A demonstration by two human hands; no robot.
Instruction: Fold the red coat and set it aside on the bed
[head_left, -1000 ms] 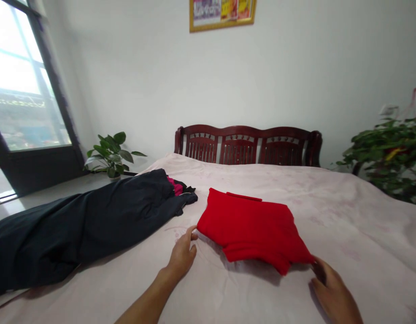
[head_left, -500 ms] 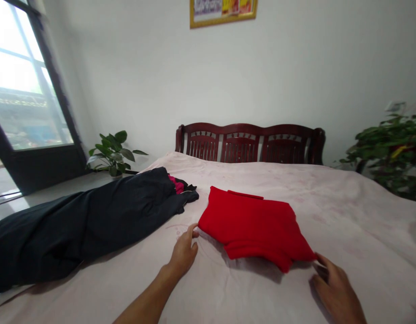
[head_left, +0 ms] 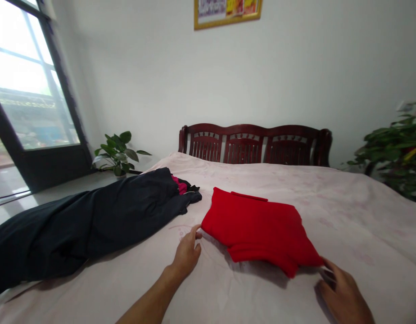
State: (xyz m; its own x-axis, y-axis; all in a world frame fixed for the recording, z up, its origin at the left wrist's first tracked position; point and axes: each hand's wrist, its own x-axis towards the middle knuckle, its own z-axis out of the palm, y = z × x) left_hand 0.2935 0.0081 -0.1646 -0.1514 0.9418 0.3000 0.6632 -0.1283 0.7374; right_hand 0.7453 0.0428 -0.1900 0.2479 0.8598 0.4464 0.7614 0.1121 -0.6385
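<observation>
A red folded garment, its exact kind hard to make out, lies on the pale pink cloth in front of me. My left hand pinches its left corner between thumb and fingers. At the near right corner, my right hand is closed on the garment's edge. The near edge of the red fabric is raised slightly and casts a shadow on the cloth below. To the left of my left hand lies a long dark navy garment, with pink and black fabric showing at its far end.
The pink patterned cloth covers the wide surface. Behind it a dark red wooden backrest stands against the white wall. Potted plants stand at the left and right. A glass door is at far left.
The view has shifted slightly, so everything sits a little further right. Both hands keep hold of the red garment's corners, and its shape is almost unchanged.
</observation>
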